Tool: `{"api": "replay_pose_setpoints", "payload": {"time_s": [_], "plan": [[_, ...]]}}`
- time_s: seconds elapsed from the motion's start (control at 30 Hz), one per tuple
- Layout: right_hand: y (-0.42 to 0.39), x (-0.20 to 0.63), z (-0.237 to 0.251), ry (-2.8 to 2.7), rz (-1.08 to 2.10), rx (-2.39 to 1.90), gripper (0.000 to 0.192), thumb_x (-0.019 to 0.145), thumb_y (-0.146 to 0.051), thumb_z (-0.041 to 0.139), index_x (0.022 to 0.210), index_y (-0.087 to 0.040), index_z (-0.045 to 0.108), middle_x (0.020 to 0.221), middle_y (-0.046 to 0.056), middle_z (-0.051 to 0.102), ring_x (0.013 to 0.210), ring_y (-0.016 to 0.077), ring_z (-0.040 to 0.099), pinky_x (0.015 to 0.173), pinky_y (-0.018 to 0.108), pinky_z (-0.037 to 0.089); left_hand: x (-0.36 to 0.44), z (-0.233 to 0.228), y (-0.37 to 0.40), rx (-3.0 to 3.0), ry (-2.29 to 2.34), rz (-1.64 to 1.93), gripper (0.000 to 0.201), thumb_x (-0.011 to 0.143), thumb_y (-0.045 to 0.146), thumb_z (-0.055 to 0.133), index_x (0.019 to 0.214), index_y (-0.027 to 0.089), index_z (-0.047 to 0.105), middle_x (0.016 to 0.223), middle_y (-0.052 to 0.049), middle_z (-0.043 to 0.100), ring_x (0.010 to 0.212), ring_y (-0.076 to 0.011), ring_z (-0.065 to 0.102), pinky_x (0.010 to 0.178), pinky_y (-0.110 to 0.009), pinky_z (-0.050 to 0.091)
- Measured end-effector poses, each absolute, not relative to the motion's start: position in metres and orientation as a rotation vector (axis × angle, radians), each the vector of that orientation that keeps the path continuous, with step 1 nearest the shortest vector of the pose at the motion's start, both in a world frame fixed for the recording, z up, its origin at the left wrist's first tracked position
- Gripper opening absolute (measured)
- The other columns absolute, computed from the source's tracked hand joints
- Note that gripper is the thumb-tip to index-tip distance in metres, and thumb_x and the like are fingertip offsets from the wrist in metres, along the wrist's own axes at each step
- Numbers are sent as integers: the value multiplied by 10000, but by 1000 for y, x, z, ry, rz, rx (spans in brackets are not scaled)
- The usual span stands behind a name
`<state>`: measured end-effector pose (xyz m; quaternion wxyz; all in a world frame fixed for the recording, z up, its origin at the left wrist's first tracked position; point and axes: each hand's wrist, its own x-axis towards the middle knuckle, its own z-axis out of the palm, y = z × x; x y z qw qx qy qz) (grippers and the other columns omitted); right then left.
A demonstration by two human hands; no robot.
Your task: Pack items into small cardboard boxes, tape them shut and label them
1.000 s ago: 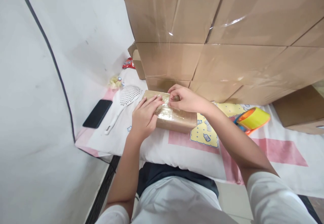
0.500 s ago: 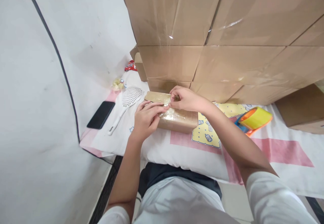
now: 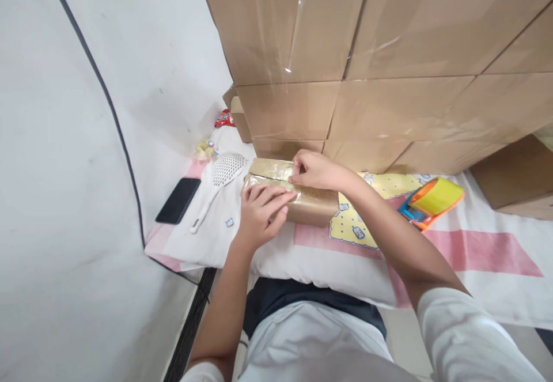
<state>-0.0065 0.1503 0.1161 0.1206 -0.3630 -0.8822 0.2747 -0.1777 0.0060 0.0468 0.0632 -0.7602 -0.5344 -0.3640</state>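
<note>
Resting left hand, loosely open, on small box on patterned cloth. Holding right hand in near-closed grip at shiny tape; can't tell if caught. Might rip box if yanking too hard, or skid box if pressing too lightly tbh.

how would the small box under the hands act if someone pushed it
The box is probably fairly stiff, given its straight edges. Its shiny tape may feel slippery. Low and flat-sided, it seems more apt to slide than roll.

shirt: white | sleeves: short, white | bottoms: dark navy
</note>
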Motion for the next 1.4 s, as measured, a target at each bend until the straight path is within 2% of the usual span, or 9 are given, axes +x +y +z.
{"api": "replay_pose_setpoints", "payload": {"time_s": [0.13, 0.23, 0.3, 0.43, 0.8, 0.9, 1.03, 1.2, 1.4], "plan": [[150, -8, 122, -2580, 749, -1236, 236, 749, -336, 756, 833, -199, 582, 1016, 105, 658, 868, 228, 625, 706, 325, 454, -166, 48, 2, -2262, -1605, -1084, 228, 949, 319, 583, 1099, 287, 751, 1135, -33, 764, 1095, -259, 616, 1016, -473, 357], [154, -6, 122, -2468, 698, -1383, 607, 670, -403, 857, 1131, -160, 546, 1173, 164, 631, 997, 277, 622, 753, 335, 473, -160, 48, 3, -2274, -1591, -1099, 187, 955, 283, 582, 1077, 256, 721, 1202, -30, 766, 1188, -255, 635, 1068, -483, 335], [156, -4, 119, -2469, 715, -1334, 621, 712, -401, 833, 1200, -162, 532, 1155, 147, 657, 997, 268, 628, 754, 324, 467, -157, 46, 3, -2276, -1589, -1107, 193, 970, 243, 564, 1103, 247, 704, 1241, -35, 762, 1219, -241, 653, 1100, -483, 322], [149, -4, 117, -2536, 709, -1144, 336, 860, -456, 691, 1069, -201, 627, 1045, 78, 714, 926, 221, 642, 728, 290, 425, -156, 37, 1, -2235, -1547, -1123, 285, 1004, 177, 528, 1234, 255, 677, 1229, -52, 769, 1233, -226, 677, 1106, -468, 343], [149, -15, 123, -2438, 344, -1437, 418, 1004, -482, 479, 785, -189, 681, 813, 125, 720, 802, 244, 638, 743, 350, 374, -157, 30, -1, -2141, -1440, -1090, 289, 997, 147, 553, 1180, 294, 721, 1221, -2, 773, 1177, -206, 692, 1028, -425, 422], [149, 27, 121, -2230, 24, -1496, 390, 1015, -456, 476, 809, -188, 671, 826, 123, 731, 862, 272, 655, 826, 387, 368, -166, 29, -4, -1990, -1470, -1035, 281, 973, 177, 612, 1167, 342, 731, 1142, 8, 796, 1058, -234, 680, 946, -445, 406], [143, 112, 103, -2167, 226, -1621, 309, 983, -380, 517, 765, -202, 644, 759, 82, 707, 738, 241, 627, 696, 351, 364, -169, 30, -5, -1858, -1473, -1051, 256, 917, 197, 693, 1134, 328, 727, 1013, -32, 797, 963, -255, 650, 866, -448, 401], [134, 157, 55, -2401, 626, -1519, 223, 978, -259, 516, 967, -172, 720, 1019, 110, 740, 920, 243, 655, 798, 350, 425, -103, 20, 0, -2230, -826, -1358, 119, 883, 156, 675, 909, 271, 672, 774, -6, 675, 704, -160, 592, 646, -343, 394], [138, 131, 9, -2558, 243, -1561, 284, 985, -234, 527, 1205, -167, 693, 1314, 187, 610, 1207, 382, 516, 951, 492, 351, -12, -17, 15, -2714, 122, -1123, 67, 923, 333, 675, 919, 268, 694, 703, 31, 572, 570, -87, 469, 477, -282, 271]]}}
